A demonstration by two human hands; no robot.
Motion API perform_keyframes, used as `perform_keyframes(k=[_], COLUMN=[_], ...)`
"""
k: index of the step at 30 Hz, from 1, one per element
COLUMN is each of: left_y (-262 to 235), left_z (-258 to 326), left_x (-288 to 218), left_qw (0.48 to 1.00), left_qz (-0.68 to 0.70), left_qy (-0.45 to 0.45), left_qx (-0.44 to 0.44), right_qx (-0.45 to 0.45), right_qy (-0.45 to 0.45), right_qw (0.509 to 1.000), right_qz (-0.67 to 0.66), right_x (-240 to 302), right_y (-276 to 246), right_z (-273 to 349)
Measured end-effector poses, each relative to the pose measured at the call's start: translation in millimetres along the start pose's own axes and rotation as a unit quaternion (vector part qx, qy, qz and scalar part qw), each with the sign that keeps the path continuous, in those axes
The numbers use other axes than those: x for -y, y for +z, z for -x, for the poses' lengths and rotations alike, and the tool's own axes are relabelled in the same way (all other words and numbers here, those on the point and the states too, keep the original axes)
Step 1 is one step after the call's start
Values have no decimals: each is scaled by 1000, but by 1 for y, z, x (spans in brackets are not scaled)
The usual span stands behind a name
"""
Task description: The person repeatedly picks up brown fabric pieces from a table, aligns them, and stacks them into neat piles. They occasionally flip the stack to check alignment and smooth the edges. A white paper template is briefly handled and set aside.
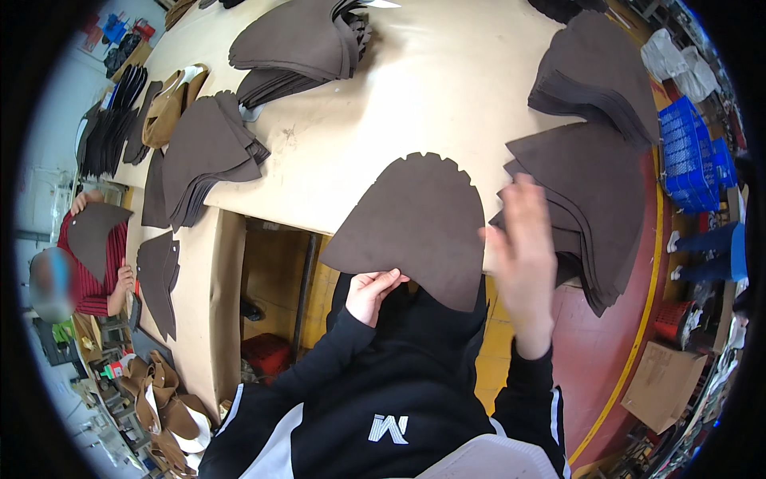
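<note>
A dark brown, fan-shaped cut piece (pixel 420 223) with a notched curved edge lies partly on the table, its lower part reaching over the front edge toward my body. My left hand (pixel 372 294) pinches its lower edge, thumb on top. My right hand (pixel 524 263), a little smeared by motion, is raised just right of the piece with its fingers stretched out and nothing visible in them. Beside that hand lies a fanned stack of similar brown pieces (pixel 590 191).
More brown stacks lie at the far right (pixel 586 64), far middle (pixel 291 44) and left (pixel 203 144) of the table (pixel 335 128). At left, a person in a striped red top (pixel 116 247) holds a similar piece. Blue crates (pixel 688 156) and a cardboard box (pixel 664 385) stand at right.
</note>
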State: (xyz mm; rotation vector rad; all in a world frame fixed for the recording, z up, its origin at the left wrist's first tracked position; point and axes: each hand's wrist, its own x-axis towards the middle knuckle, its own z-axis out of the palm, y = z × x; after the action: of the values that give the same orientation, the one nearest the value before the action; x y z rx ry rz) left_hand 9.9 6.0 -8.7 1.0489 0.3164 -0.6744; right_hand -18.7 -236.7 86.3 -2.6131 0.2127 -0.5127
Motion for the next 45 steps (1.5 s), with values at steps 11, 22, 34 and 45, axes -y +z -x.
perform_keyframes(k=[11, 22, 34, 45], left_y=[-2, 79, 208, 215], left_z=[4, 2, -66, -143], left_x=[0, -40, -112, -55], left_qw=[999, 886, 673, 749], left_qz=[25, 95, -400, -569], left_qy=[24, 262, 250, 236], left_qx=[22, 371, 570, 246], right_qx=[277, -70, -130, -138], right_qy=[-159, 166, 328, 322], right_qw=[945, 763, 904, 925], right_qz=[-65, -620, -241, -144], right_x=[55, 20, -155, -97], right_y=[49, -33, -96, -84], right_z=[45, 34, 62, 98])
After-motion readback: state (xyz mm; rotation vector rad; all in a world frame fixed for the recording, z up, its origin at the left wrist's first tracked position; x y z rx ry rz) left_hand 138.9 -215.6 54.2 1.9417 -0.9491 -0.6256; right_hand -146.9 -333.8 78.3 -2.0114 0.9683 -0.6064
